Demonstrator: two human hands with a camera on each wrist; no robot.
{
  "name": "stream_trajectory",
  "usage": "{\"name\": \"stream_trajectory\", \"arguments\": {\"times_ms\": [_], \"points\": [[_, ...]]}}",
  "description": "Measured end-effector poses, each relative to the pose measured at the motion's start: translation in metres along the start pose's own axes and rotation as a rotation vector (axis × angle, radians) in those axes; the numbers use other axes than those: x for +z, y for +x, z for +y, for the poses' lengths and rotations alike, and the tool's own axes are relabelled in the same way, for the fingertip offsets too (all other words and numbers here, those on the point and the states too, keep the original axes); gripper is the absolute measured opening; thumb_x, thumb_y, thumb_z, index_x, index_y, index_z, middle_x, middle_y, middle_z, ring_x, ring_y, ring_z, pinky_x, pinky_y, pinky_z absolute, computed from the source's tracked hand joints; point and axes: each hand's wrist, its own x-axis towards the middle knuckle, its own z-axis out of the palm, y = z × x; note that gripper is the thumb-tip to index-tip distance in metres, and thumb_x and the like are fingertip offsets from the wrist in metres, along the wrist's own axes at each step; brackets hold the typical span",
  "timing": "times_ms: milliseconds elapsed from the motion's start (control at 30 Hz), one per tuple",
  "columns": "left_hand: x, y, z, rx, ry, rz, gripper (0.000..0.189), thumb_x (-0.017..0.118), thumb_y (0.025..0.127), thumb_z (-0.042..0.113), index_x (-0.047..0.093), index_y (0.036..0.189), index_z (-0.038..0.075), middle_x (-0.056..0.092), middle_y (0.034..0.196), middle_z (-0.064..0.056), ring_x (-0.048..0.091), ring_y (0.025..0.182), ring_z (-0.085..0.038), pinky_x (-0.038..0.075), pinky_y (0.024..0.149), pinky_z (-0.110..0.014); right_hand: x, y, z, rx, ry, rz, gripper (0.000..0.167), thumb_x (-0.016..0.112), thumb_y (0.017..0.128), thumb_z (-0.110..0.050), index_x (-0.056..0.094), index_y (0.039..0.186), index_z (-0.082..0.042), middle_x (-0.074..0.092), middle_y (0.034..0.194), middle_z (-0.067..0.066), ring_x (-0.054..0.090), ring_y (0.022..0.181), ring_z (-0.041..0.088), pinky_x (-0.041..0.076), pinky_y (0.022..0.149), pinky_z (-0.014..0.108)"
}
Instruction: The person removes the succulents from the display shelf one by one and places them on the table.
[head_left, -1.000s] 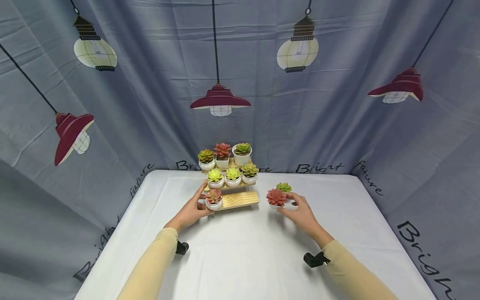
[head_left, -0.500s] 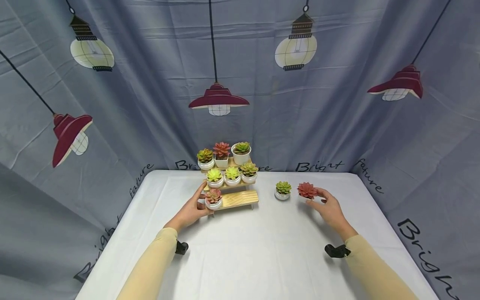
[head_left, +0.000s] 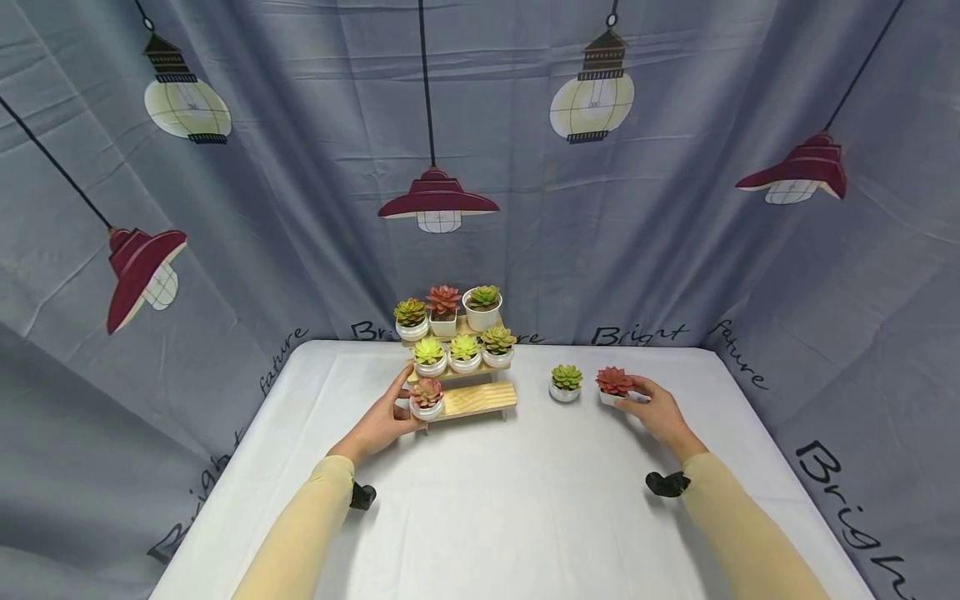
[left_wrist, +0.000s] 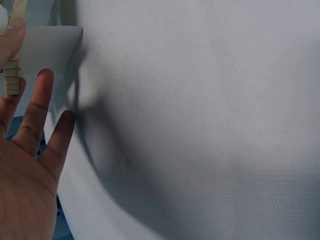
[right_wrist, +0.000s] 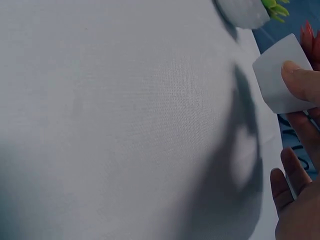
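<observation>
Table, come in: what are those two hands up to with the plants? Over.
Right hand gripping potted red succulent. Left hand holding wooden stand. Green succulent stands between, possibly in the way.

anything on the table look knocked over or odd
Nothing looks spilled or toppled. The pale wooden three-tier stand looks unevenly filled: its lowest step has one pink succulent in a round white pot, against three on each above.

Patterned fabric surround, white-covered bench

Grey-blue fabric [head_left: 675, 242] hangs behind and at both sides of the bench [head_left: 480, 517], visibly creased. Printed on it: three maroon pendant lamps [head_left: 438, 200], two pale lanterns [head_left: 592, 106], black lettering [head_left: 639, 335] including "Bright". Bench cover white, finely textured. Soft shadows noted.
</observation>
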Motion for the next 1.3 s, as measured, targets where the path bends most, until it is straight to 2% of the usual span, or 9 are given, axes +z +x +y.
{"name": "stream_trajectory", "arguments": {"times_ms": [167, 400, 600, 1300], "points": [[-0.001, -0.001, 0.0, -0.013, 0.009, 0.008, 0.112, 0.084, 0.087, 0.014, 0.009, 0.164, 0.043, 0.047, 0.143, -0.019, 0.067, 0.092, -0.02, 0.054, 0.07, -0.034, 0.001, 0.007, 0.005, 0.012, -0.007, -0.018, 0.084, 0.073, 0.097, -0.035, 0.029, 0.16, 0.0, 0.036, 0.157, 0.029, 0.033, 0.143, 0.049, 0.038, 0.113, 0.062], [-0.001, -0.003, 0.003, -0.027, 0.006, 0.002, 0.112, 0.085, 0.087, 0.015, 0.009, 0.163, 0.047, 0.046, 0.142, -0.017, 0.068, 0.094, -0.02, 0.054, 0.071, -0.034, 0.0, 0.013, 0.008, 0.029, 0.0, -0.008, 0.081, 0.073, 0.097, -0.029, 0.03, 0.159, 0.001, 0.037, 0.157, 0.028, 0.029, 0.146, 0.047, 0.031, 0.117, 0.062], [-0.001, -0.002, 0.001, -0.02, 0.009, 0.0, 0.111, 0.083, 0.088, 0.014, 0.009, 0.164, 0.043, 0.045, 0.143, -0.02, 0.068, 0.093, -0.021, 0.054, 0.068, -0.033, 0.0, 0.017, 0.009, 0.046, -0.003, -0.01, 0.082, 0.073, 0.097, -0.03, 0.03, 0.159, 0.002, 0.036, 0.157, 0.029, 0.028, 0.146, 0.048, 0.032, 0.117, 0.063], [0.0, -0.003, 0.002, -0.037, -0.006, 0.004, 0.112, 0.085, 0.086, 0.015, 0.011, 0.162, 0.05, 0.046, 0.142, -0.016, 0.067, 0.086, -0.02, 0.052, 0.064, -0.035, -0.002, 0.019, 0.011, 0.071, -0.033, -0.046, 0.087, 0.07, 0.098, -0.037, 0.023, 0.161, 0.002, 0.027, 0.161, 0.03, 0.021, 0.148, 0.049, 0.022, 0.12, 0.064]]}}
